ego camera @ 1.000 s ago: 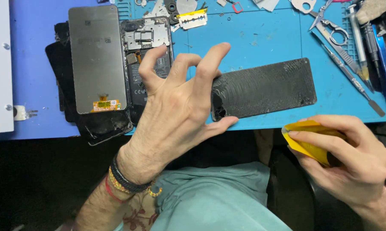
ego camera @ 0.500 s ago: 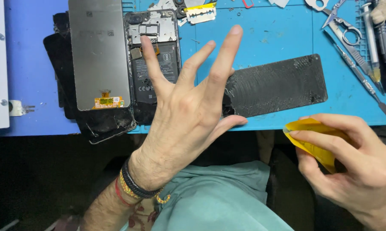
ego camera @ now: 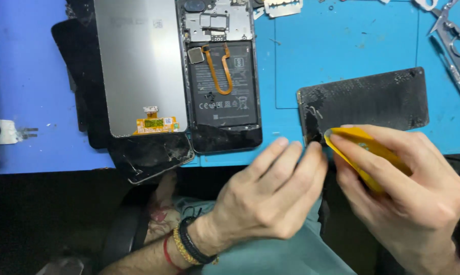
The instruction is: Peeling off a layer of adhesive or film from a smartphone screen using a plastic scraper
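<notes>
The person is working a yellow plastic pick (ego camera: 365, 153) under the lower left corner of the black back panel (ego camera: 365, 102), lying right of centre on the blue mat (ego camera: 342, 40). The right hand (ego camera: 408, 198) is pinching the pick; the left hand (ego camera: 270, 196), holding nothing, is pressing loosely curled fingertips at that corner, probably steadying it. Next comes sliding along the edge

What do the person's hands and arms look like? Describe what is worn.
Both hands, left hand and right hand, are bare and ungloved, with no sleeves showing. The left wrist carries a black band, a gold beaded bracelet and a red thread.
</notes>
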